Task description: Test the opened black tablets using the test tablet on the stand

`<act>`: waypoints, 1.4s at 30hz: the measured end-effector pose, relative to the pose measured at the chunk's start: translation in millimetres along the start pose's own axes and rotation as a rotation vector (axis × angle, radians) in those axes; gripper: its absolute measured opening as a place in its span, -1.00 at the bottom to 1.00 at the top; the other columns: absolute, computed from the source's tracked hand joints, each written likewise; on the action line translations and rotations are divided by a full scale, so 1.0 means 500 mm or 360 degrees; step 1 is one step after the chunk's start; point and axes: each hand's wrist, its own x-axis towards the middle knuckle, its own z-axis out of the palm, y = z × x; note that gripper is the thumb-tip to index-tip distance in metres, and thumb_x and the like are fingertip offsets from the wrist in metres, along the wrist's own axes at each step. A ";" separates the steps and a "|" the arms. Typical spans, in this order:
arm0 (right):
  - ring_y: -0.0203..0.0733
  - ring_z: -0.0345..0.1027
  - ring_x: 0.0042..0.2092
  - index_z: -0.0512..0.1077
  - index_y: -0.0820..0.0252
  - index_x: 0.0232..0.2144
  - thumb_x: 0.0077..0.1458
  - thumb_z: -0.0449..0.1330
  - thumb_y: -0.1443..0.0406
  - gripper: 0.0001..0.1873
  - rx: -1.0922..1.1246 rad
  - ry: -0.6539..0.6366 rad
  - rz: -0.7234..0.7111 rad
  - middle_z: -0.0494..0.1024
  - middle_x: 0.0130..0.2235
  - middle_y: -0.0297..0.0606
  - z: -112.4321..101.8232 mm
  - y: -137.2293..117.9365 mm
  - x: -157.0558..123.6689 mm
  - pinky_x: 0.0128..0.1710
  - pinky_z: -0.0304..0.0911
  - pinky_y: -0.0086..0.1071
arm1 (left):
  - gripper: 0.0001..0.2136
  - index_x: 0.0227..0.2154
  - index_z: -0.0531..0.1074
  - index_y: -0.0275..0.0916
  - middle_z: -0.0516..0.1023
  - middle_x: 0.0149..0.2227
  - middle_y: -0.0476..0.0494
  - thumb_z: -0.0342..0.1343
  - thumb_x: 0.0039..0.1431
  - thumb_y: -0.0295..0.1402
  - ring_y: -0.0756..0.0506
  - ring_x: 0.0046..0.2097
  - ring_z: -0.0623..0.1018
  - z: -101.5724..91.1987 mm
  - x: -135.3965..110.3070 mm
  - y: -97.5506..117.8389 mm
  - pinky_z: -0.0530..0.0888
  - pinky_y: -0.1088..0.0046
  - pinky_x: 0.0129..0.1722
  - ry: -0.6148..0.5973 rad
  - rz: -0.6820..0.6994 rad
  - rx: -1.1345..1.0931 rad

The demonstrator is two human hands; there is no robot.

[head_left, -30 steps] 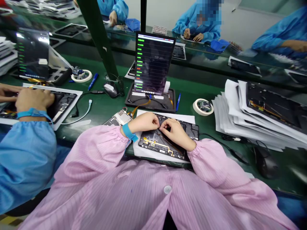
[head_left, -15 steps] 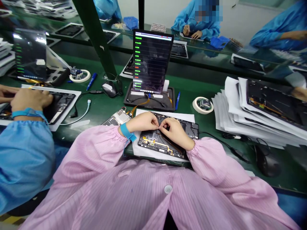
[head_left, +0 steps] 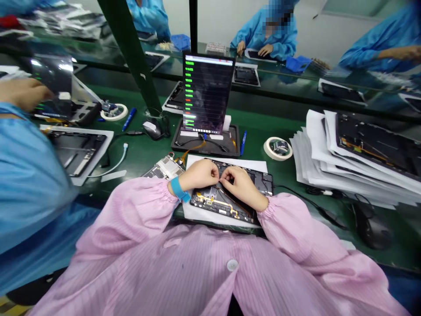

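Note:
An opened black tablet housing (head_left: 226, 211) with gold flex cables lies on white paper (head_left: 200, 215) in front of me. Over its middle, my left hand (head_left: 204, 172) and my right hand (head_left: 237, 181) meet with fingertips pinched together. What they pinch, if anything, is too small to make out. A blue strap (head_left: 179, 189) circles my left wrist. Left of the housing lies a circuit board with silvery shields (head_left: 167, 166), an orange flex cable running from it toward the stand. Behind, a lit screen (head_left: 208, 94) with green and red text lines stands upright in a black tray (head_left: 210, 151).
A stack of paper sheets and housings (head_left: 325, 153) rises at the right, near a tape roll (head_left: 278, 148) and a black mouse (head_left: 371, 226). A blue pen (head_left: 243, 142) lies by the tray. At left, a co-worker's blue sleeve (head_left: 33, 175) reaches over the bench.
My hands stay pinched together over the housing, with the left wrist slightly more to the right. The co-worker at left has lifted a hand from their housing toward their screen. My view has shifted slightly.

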 end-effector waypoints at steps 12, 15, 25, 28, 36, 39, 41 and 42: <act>-0.15 0.35 -0.30 0.40 0.16 -0.40 0.09 0.13 0.35 -0.95 -0.0007 -0.0047 -0.0054 0.49 -0.39 -0.31 -0.003 0.017 0.007 -0.24 0.22 -0.26 | -0.85 -0.48 0.58 -0.25 0.58 -0.47 -0.06 0.09 -0.04 -0.43 -0.04 -0.44 0.45 0.000 0.002 0.021 0.29 0.48 -0.44 0.0031 -0.0092 0.0177; -0.17 0.39 -0.29 0.42 0.16 -0.33 0.12 0.12 0.33 -0.93 0.0043 -0.0068 -0.0079 0.52 -0.33 -0.28 -0.034 -0.002 -0.009 -0.24 0.27 -0.27 | -0.86 -0.46 0.57 -0.24 0.60 -0.42 -0.08 0.09 0.00 -0.43 -0.06 -0.38 0.50 -0.005 0.000 0.026 0.34 0.48 -0.38 0.0013 -0.0111 0.0268; -0.07 0.43 -0.21 0.44 0.03 -0.27 0.22 0.06 0.12 -0.79 -0.0273 0.0552 -0.0052 0.55 -0.25 -0.22 -0.158 -0.003 -0.181 -0.18 0.34 -0.18 | -0.52 0.21 0.14 -0.46 0.25 0.24 -0.43 -0.11 0.24 -0.41 -0.26 0.32 0.12 -0.102 0.108 -0.014 0.16 0.13 0.23 0.1010 0.0007 0.0772; -0.07 0.45 -0.24 0.44 0.02 -0.29 0.21 0.06 0.09 -0.77 -0.0299 0.0578 0.0072 0.55 -0.27 -0.25 -0.153 0.048 -0.222 -0.23 0.37 -0.19 | -0.47 0.23 0.10 -0.51 0.17 0.29 -0.43 -0.10 0.19 -0.45 -0.28 0.35 0.02 -0.106 0.148 -0.044 0.07 0.11 0.27 0.1062 -0.0020 0.0902; -0.06 0.45 -0.25 0.44 0.06 -0.29 0.19 0.06 0.06 -0.73 -0.0387 0.0651 0.0314 0.56 -0.27 -0.23 -0.150 0.108 -0.299 -0.26 0.34 -0.20 | -0.59 0.08 0.30 -0.43 0.40 0.12 -0.43 0.00 0.19 -0.36 -0.31 0.19 0.32 -0.054 0.104 0.067 0.30 0.14 0.12 0.0668 -0.0159 0.0948; -0.09 0.41 -0.24 0.42 0.10 -0.29 0.22 0.05 0.18 -0.80 -0.0370 0.0461 0.0325 0.54 -0.27 -0.23 -0.142 0.092 -0.293 -0.21 0.31 -0.21 | -0.75 -0.12 0.45 -0.33 0.55 -0.15 -0.31 -0.01 0.23 -0.33 -0.25 -0.07 0.50 0.008 0.096 0.129 0.42 0.23 -0.09 0.0307 0.0034 0.0901; -0.08 0.38 -0.20 0.41 0.13 -0.28 0.22 0.02 0.29 -0.84 -0.0390 0.0383 0.0335 0.53 -0.25 -0.20 -0.137 0.086 -0.286 -0.16 0.28 -0.19 | -0.78 -0.24 0.49 -0.32 0.56 -0.21 -0.28 -0.04 0.26 -0.36 -0.23 -0.11 0.50 0.051 0.107 0.141 0.41 0.26 -0.14 0.0236 0.0182 0.0888; -0.07 0.36 -0.19 0.40 0.14 -0.28 0.20 0.02 0.33 -0.84 -0.0418 0.0361 0.0344 0.52 -0.25 -0.19 -0.136 0.086 -0.284 -0.14 0.26 -0.18 | -0.78 -0.29 0.49 -0.32 0.55 -0.22 -0.27 -0.05 0.27 -0.35 -0.23 -0.11 0.49 0.070 0.116 0.139 0.41 0.27 -0.14 0.0229 0.0247 0.0878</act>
